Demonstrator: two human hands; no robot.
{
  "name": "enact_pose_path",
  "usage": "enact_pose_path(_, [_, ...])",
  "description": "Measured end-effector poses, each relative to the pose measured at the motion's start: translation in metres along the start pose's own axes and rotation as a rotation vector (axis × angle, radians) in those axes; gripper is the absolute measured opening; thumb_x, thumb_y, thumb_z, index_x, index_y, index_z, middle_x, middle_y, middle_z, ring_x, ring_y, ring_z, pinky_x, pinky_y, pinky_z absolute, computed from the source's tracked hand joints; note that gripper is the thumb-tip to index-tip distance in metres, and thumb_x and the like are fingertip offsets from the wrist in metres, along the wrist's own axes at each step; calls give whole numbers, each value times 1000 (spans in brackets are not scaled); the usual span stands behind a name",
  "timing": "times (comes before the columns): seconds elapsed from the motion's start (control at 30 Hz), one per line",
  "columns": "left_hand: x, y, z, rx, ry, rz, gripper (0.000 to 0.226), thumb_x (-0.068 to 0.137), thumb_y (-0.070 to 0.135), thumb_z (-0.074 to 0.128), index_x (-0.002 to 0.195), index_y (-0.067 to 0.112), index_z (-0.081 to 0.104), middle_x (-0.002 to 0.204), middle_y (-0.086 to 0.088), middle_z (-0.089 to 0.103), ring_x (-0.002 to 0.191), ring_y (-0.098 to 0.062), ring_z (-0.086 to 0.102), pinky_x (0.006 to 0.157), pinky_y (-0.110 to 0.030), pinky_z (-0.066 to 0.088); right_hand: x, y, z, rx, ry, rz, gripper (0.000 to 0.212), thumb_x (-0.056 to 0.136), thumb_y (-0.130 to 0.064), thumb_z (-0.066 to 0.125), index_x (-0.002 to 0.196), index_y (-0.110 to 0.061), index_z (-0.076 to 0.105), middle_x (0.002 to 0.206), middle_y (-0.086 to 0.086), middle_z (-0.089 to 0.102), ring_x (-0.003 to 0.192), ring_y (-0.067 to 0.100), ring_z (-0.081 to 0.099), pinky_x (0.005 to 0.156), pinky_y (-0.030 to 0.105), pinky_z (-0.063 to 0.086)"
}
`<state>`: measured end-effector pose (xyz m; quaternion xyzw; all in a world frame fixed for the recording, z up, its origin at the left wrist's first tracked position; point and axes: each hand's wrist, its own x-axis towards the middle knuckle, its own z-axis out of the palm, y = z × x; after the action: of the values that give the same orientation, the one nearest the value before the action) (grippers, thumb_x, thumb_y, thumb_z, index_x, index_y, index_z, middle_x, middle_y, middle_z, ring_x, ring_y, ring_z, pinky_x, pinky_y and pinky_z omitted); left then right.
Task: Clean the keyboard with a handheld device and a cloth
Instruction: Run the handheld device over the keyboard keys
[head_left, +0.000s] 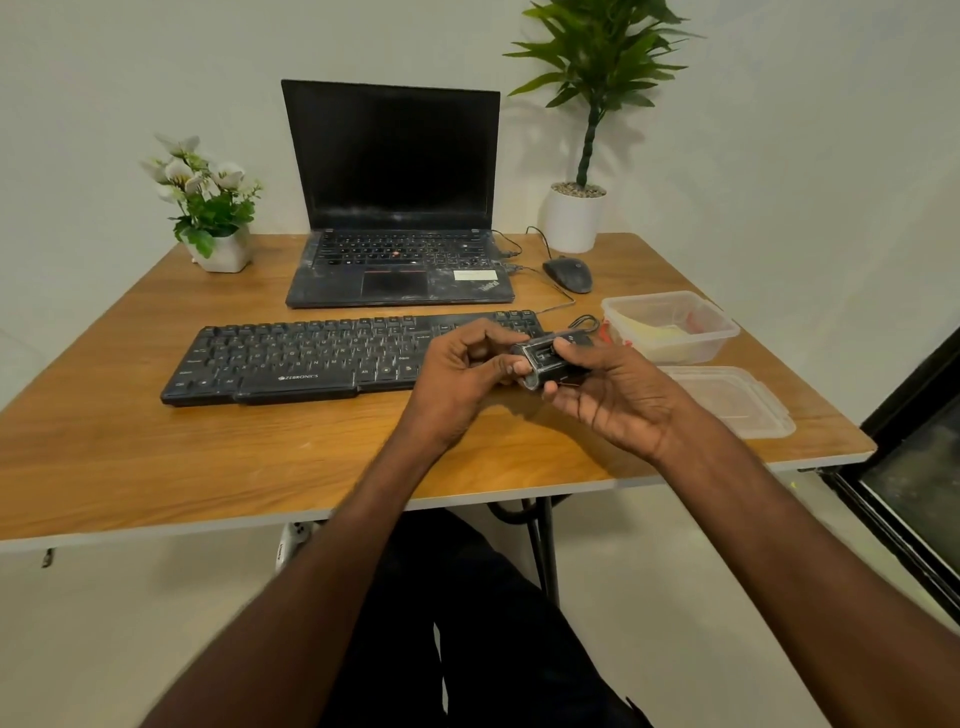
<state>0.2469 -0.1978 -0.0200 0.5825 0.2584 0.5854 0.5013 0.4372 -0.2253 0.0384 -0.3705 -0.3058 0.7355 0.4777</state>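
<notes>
Your wooden table (156, 452) fills the middle of the view, set against a pale wall. At its back edge stands an open black laptop (397, 208) with a dark screen and a dusty palm rest. To the right of it rises a tall green plant in a white pot (574, 218), and at the back left corner sits a smaller pot of white flowers (210, 208).

In front of the laptop lies the black keyboard (291, 358), flat on the table and running left to right, with its right end hidden behind your hands. Right of the keyboard sits a clear plastic container (670, 325) with something yellow inside; you cannot tell from here whether it is the cloth. Its clear lid (737, 397) lies flat on the table just in front of it. A black wired mouse (568, 274) rests behind the container, near the white pot.

Above the keyboard's right end, your two hands meet around the small dark handheld device (545, 364), which has a cord loop at its far end. Your right hand (608, 395) cradles it with the fingers curled around its body. Your left hand (457, 379) has its fingers curled in and pinches the device's near end.
</notes>
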Motion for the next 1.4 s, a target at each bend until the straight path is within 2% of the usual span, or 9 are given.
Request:
enact_pose_path(0.2, [1, -1, -3, 36, -26, -54, 30, 89, -3, 79, 117, 4, 72, 102, -10, 79, 98, -25, 75, 84, -40, 64, 2, -3, -3, -33, 9, -38, 31, 93, -2, 68, 122, 0, 58, 121, 29, 66, 91, 33, 72, 65, 29, 61])
enact_pose_path(0.37, [1, -1, -3, 71, -29, -55, 29, 87, -5, 78, 113, 6, 73, 98, -4, 79, 94, -20, 74, 79, -34, 64, 3, 0, -2, -66, 27, -78, 28, 94, -2, 66, 120, 4, 59, 116, 28, 68, 91, 33, 71, 61, 29, 62])
enact_pose_path(0.57, [1, -3, -3, 103, -39, -50, 25, 88, -7, 78, 109, 6, 73, 90, 0, 76, 86, -15, 72, 76, -28, 61, 3, 4, -1, -203, 110, -156, 18, 92, -2, 69, 109, -3, 64, 98, 17, 74, 84, 27, 74, 55, 27, 61])
enact_pose_path(0.73, [1, -2, -3, 95, -45, -38, 25, 88, -7, 77, 111, 0, 72, 95, -8, 76, 90, -21, 72, 80, -33, 62, 4, 7, -1, -212, 123, -168, 24, 90, -1, 68, 113, -5, 61, 95, 14, 72, 79, 25, 73, 54, 28, 59])
enact_pose_path(0.83, [1, -2, -2, 95, -49, -50, 26, 88, -7, 77, 113, -1, 72, 96, -7, 77, 90, -20, 73, 81, -32, 62, 2, 5, -1, -173, 124, -141, 20, 92, -1, 63, 111, -6, 59, 98, 16, 69, 76, 23, 72, 54, 27, 58])
enact_pose_path(1.03, [1, -1, -2, 99, -30, -67, 28, 89, -6, 77, 117, -6, 70, 102, -19, 76, 92, -22, 74, 80, -33, 62, 1, 0, -4, -73, 64, -59, 25, 94, -2, 63, 118, -4, 57, 108, 22, 65, 82, 28, 70, 55, 26, 59])
enact_pose_path(1.23, [0, -1, -2, 107, -45, -73, 28, 88, -10, 75, 115, -7, 69, 98, -12, 74, 91, -19, 72, 78, -28, 61, -2, -4, -4, -214, 61, -53, 34, 89, -1, 70, 120, -7, 59, 104, 18, 71, 83, 28, 72, 56, 28, 59])
enact_pose_path(1.3, [0, -1, -2, 109, -50, -70, 27, 88, -11, 75, 113, -5, 70, 96, -9, 74, 91, -18, 72, 79, -28, 61, -2, -5, -3, -212, 60, -53, 29, 90, 2, 67, 116, -8, 59, 103, 18, 70, 81, 26, 72, 56, 27, 59])
enact_pose_path(1.4, [0, -1, -2, 98, -47, -62, 25, 88, -10, 76, 111, 0, 72, 101, -20, 73, 92, -22, 72, 79, -30, 62, -4, -8, -3, -158, 30, -22, 25, 93, 5, 62, 114, -8, 59, 108, 20, 69, 83, 28, 72, 58, 28, 61])
